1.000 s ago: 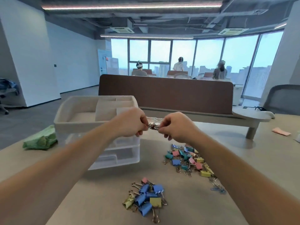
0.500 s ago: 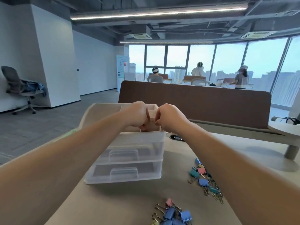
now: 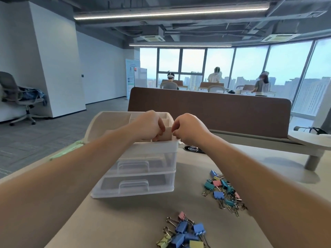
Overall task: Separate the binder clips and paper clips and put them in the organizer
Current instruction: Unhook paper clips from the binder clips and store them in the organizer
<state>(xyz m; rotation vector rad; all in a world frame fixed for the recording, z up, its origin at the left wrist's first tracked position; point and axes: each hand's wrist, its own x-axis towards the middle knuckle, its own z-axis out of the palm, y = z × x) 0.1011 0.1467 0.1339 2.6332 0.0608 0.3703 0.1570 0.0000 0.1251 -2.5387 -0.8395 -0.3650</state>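
Note:
A clear plastic organizer [image 3: 143, 154] with two drawers and an open compartmented top stands on the beige table. My left hand [image 3: 148, 125] and my right hand [image 3: 189, 128] hover side by side over its top right compartments. Both have fingers pinched shut on a small clear packet of paper clips, which the fingers almost wholly hide. A heap of coloured binder clips [image 3: 184, 233] lies near the front edge. A second mixed heap of clips [image 3: 222, 190] lies to the right, partly under my right forearm.
A green cloth [image 3: 68, 151] lies left of the organizer under my left arm. A round cable grommet [image 3: 193, 149] sits behind my right wrist. A brown divider panel [image 3: 215, 111] closes off the table's far side. An office chair [image 3: 16, 93] stands far left.
Both hands moved left and forward from above the table to over the organizer's top compartments, staying pinched together. The camera tilted up and turned left.

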